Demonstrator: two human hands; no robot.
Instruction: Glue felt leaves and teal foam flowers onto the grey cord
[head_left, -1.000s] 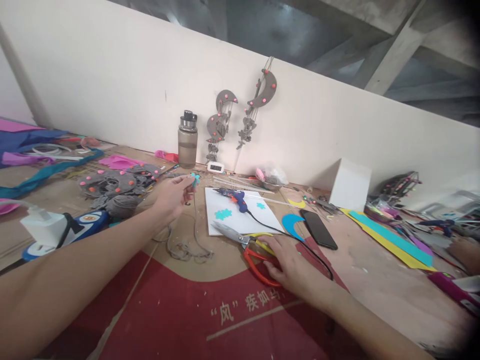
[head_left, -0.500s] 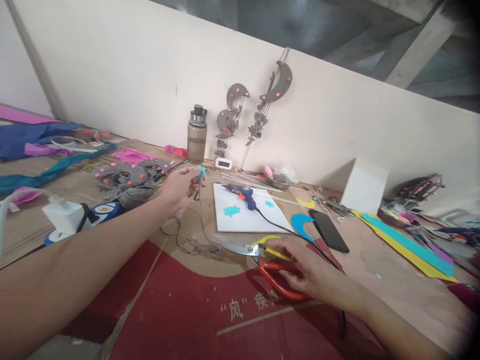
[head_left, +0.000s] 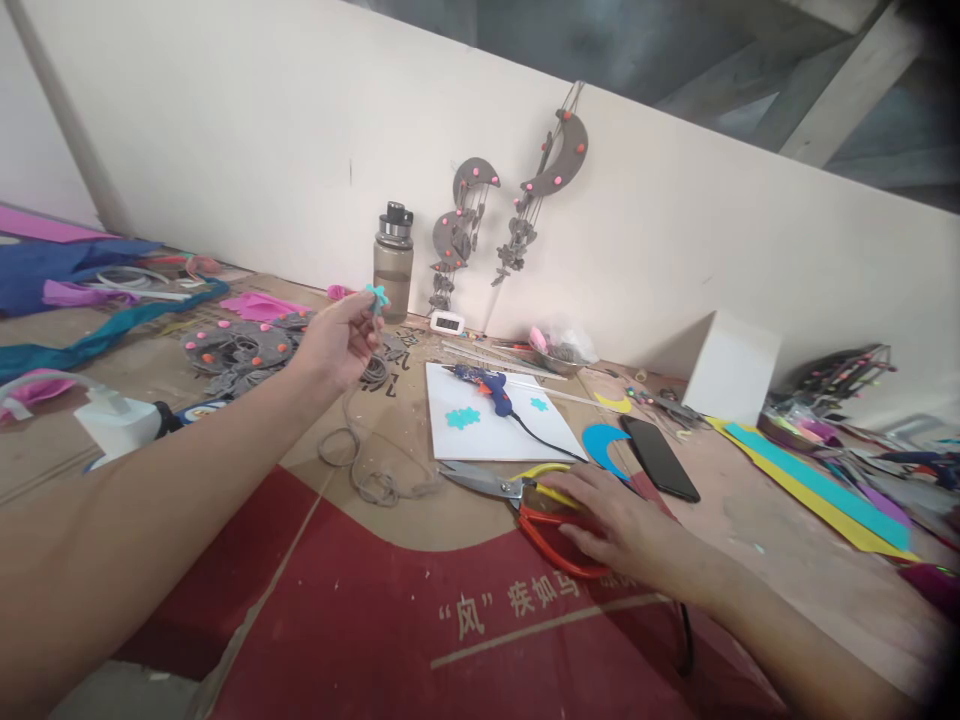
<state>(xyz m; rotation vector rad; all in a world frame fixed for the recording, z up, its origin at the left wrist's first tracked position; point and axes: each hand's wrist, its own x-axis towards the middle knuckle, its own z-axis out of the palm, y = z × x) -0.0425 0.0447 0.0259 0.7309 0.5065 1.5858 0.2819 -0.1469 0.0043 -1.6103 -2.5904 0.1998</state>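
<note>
Between thumb and fingertips, my left hand point(head_left: 335, 338) pinches a small turquoise flower cutout point(head_left: 377, 295), held up in front of the water bottle. A grey cord point(head_left: 349, 440) trails across the cardboard below that hand. My right hand point(head_left: 626, 522) is on the scissors point(head_left: 487, 482), its fingers over the yellow handle and its thumb by the red one; the blades point left, low over the table. Beyond the scissors, a blue glue gun point(head_left: 496, 394) lies on a white board point(head_left: 442, 445) with more turquoise flower cutouts point(head_left: 463, 419). A blue crescent point(head_left: 602, 447) lies right of the board.
A black phone point(head_left: 660, 460) lies to the right, near yellow and turquoise sheets point(head_left: 817, 485). Grey moon hangings point(head_left: 566, 160) rest against the wall. The water bottle point(head_left: 393, 265) and a small clock point(head_left: 447, 322) stand at the back. A white charger point(head_left: 120, 425) sits at left.
My left hand has risen and shifted left with the flower cutout, showing more of its shape. The scissors have moved slightly up and right, and my right hand's fingers look straighter over the handles.
</note>
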